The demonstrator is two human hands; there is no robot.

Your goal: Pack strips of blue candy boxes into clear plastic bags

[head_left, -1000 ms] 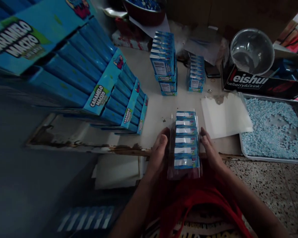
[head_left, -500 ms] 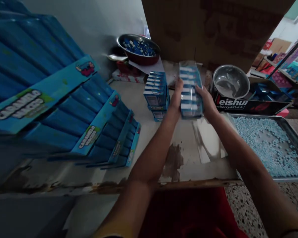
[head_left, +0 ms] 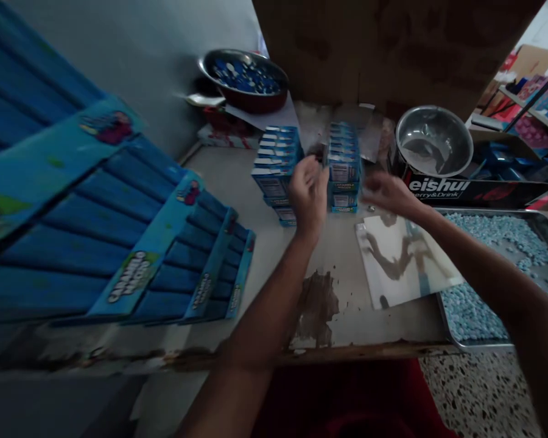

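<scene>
**Both hands empty beside the right-hand stack of blue boxes**

I see my left hand (head_left: 308, 193) hovering between two stacks of small blue boxes at the back of the bench (head_left: 256, 243). Its fingers (head_left: 317, 173) are loosely curled and hold nothing; motion blur hides whether they touch the boxes. My right hand (head_left: 386, 193) hangs just right of the right-hand stack (head_left: 343, 167), fingers spread open and empty. That stack stands upright, its top layer of boxes set in a row, with the left-hand stack (head_left: 274, 170) just beside it. In front of my right hand a clear plastic sheet (head_left: 404, 258) lies flat on the bench, its edge over a metal tray (head_left: 536, 222) of pale blue candies (head_left: 506, 237). A steel bowl (head_left: 432, 143) stands behind the tray. Flat blue display cartons (head_left: 164, 243) lean in a fan at the left.
</scene>
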